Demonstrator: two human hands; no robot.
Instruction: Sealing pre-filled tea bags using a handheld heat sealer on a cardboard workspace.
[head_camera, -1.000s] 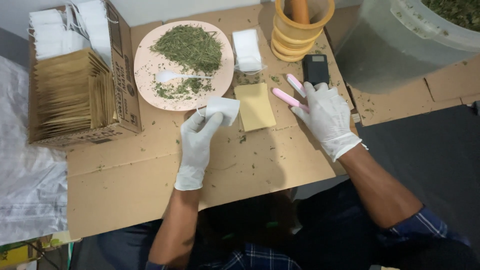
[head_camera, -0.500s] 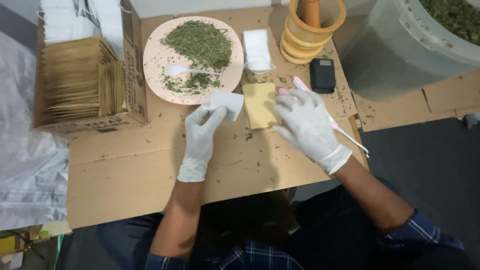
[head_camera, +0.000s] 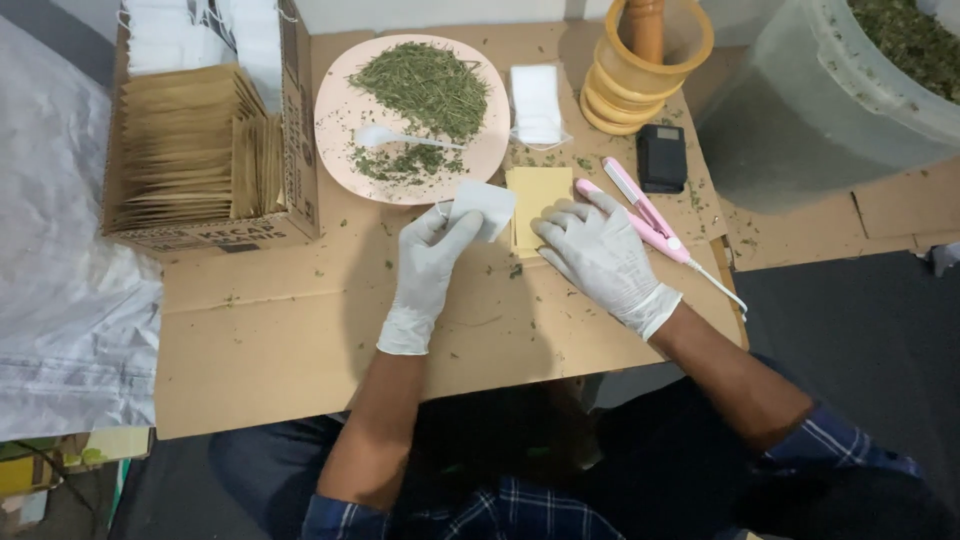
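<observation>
1. Pinching a small white bag (head_camera: 482, 208) with the fingers of the left hand (head_camera: 428, 268), holding it just below the pink plate (head_camera: 345, 95).
2. Resting the right hand (head_camera: 597, 253) flat, fingers spread and holding nothing, fingertips touching the yellow paper stack (head_camera: 535, 192) on the cardboard surface (head_camera: 290, 330).
3. Lying just beside the right hand: a pink sealing tool (head_camera: 640, 212), with a small black scale (head_camera: 661, 157) near it.
4. Sitting on the plate: a heap of dried green herb (head_camera: 425, 85) and a white spoon (head_camera: 385, 136).
5. Standing at the far edge: a yellow mortar (head_camera: 625, 80) with a wooden pestle (head_camera: 645, 25) inside, and white bags (head_camera: 536, 103) beside it.
6. Filling the cardboard box (head_camera: 270, 232) on the left: brown paper envelopes (head_camera: 180, 140).
7. Showing at the top right: a grey tub (head_camera: 800, 110).
</observation>
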